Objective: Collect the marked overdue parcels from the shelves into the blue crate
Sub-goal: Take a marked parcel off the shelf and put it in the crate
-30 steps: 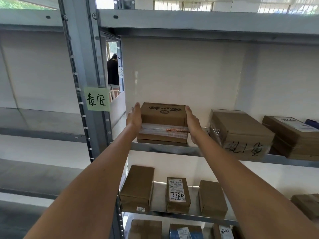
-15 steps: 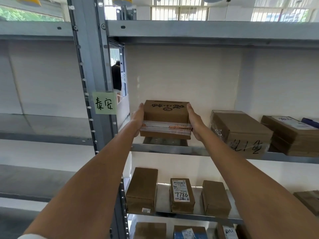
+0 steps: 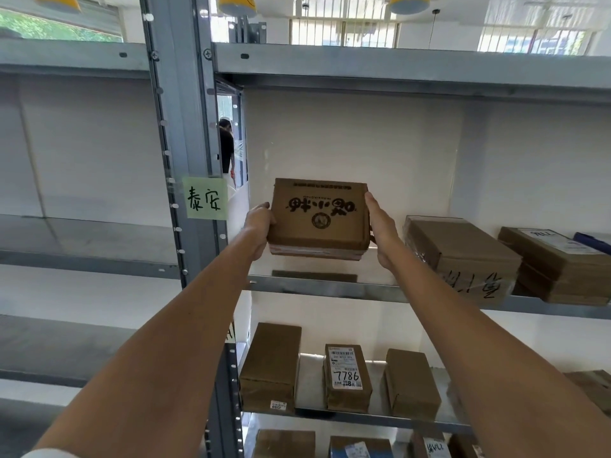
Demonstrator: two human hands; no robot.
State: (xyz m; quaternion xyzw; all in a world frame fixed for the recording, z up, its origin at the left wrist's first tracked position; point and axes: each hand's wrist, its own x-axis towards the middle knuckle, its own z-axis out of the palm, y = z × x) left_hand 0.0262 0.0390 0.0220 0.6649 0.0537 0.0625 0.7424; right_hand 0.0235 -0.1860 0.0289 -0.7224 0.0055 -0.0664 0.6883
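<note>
Above the middle shelf: a box (image 3: 319, 216) is held in the air, clear of the shelf (image 3: 380, 292) edge, tilted so its printed top faces the camera with the print upside down.
Left hand (image 3: 259, 226): presses the box's left side, fingertips curled round its upper left edge, so its grip is on the box.
Right hand (image 3: 380, 226): lies flat along the box's right side with fingers straight and pointing up, pressing rather than curling.
Shelf below the box: bare metal directly under it, showing a dark reflection of the box.
Right neighbours: a taped carton (image 3: 463, 259) with handwriting on its front stands just beside the right hand on the same shelf; further right sits a second carton (image 3: 555, 266) bearing a white label, with something blue (image 3: 593, 241) at the frame edge behind it.
Left: a grey upright post (image 3: 178, 143) carries a green note (image 3: 205, 198) with handwritten characters, near the left hand.
Lower shelf: three small brown parcels stand in a row, apart from one another; the middle parcel (image 3: 345, 375) has a label reading 7786, the left parcel (image 3: 271, 368) and right parcel (image 3: 411, 381) show plain tops.
Bottom shelf: more parcels, partly cut off by the frame.
Background: a person in dark clothing (image 3: 226, 150) shows through the gap beside the post.
Blue crate: cannot tell where it is.
</note>
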